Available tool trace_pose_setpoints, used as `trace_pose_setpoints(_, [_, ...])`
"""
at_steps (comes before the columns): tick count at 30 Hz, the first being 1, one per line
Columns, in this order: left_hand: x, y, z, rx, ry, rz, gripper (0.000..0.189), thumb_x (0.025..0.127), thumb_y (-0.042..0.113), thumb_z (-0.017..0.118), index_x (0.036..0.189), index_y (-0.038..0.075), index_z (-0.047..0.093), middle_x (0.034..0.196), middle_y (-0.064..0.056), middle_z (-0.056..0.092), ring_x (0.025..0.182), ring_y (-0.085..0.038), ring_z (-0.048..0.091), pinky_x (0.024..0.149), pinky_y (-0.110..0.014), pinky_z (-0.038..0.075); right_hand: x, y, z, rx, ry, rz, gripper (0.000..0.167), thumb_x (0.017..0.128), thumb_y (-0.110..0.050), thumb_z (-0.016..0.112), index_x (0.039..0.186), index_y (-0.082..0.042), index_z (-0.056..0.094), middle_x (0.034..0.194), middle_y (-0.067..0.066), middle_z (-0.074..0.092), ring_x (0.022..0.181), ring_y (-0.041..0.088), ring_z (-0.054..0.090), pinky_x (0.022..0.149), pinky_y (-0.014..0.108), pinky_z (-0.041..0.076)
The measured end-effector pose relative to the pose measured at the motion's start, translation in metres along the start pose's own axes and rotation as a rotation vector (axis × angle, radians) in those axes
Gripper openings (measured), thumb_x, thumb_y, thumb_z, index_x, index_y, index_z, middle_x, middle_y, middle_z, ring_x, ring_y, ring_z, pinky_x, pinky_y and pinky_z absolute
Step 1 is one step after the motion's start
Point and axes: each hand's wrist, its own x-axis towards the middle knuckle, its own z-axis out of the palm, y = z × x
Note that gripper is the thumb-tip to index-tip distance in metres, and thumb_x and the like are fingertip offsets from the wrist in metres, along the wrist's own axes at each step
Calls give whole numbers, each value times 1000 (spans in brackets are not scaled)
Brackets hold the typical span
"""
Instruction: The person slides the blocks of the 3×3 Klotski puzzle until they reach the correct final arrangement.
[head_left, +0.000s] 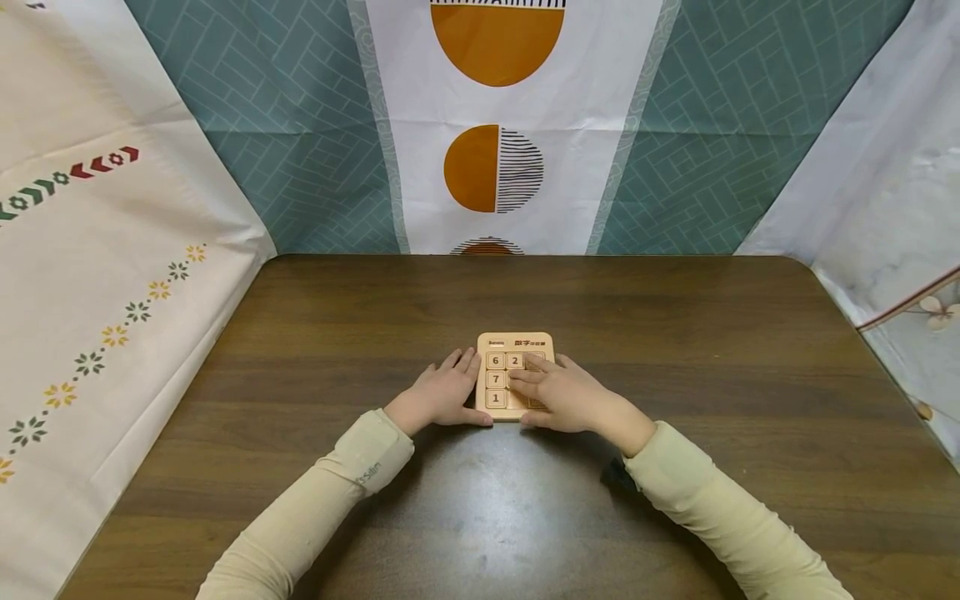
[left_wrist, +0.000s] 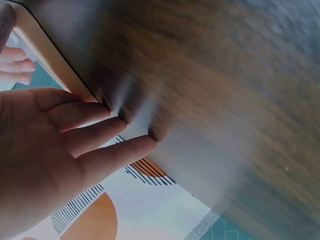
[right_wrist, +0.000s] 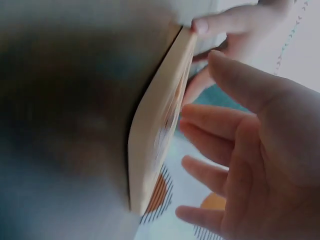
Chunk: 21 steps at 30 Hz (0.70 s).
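A light wooden number slide puzzle (head_left: 516,337) lies flat on the table. Tiles marked 6, 2, 7 and 1 can be read; the right hand covers others. My left hand (head_left: 445,392) rests beside the puzzle's left edge, fingers extended, its thumb at the lower left corner. In the left wrist view, the fingertips (left_wrist: 152,141) of that hand touch the tabletop next to the board. My right hand (head_left: 566,398) reaches over the puzzle from the right, fingers spread and nearly straight. Its fingertips are over the middle and right tiles, and its thumb is near the front edge.
The dark brown wooden table (head_left: 480,517) extends all round the puzzle. A patterned cloth (head_left: 495,167) hangs at the table's far edge, with pale cloths (head_left: 90,292) along the left and right. A small black object (head_left: 617,475) shows under the right wrist.
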Motion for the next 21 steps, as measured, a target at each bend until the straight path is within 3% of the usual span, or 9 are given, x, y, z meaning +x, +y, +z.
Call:
trace_pose_setpoints(7, [-1, 1, 0, 6, 6, 6, 103, 77, 63, 57, 144, -3, 15, 149, -18, 14, 135, -33, 15, 98, -55, 29, -1, -14, 4, 24, -44, -89, 58, 88, -44, 55, 134, -10, 47, 139, 2, 41, 134, 29, 23, 100, 58, 23])
trace_pose_setpoints(21, [1, 0, 1, 24, -9, -10, 104, 76, 64, 56, 144, -2, 13, 149, -17, 12, 136, -32, 13, 99, -54, 29, -20, 2, 5, 69, -30, -63, 53, 88, -41, 56, 131, -9, 51, 137, 3, 45, 133, 32, 25, 97, 61, 24])
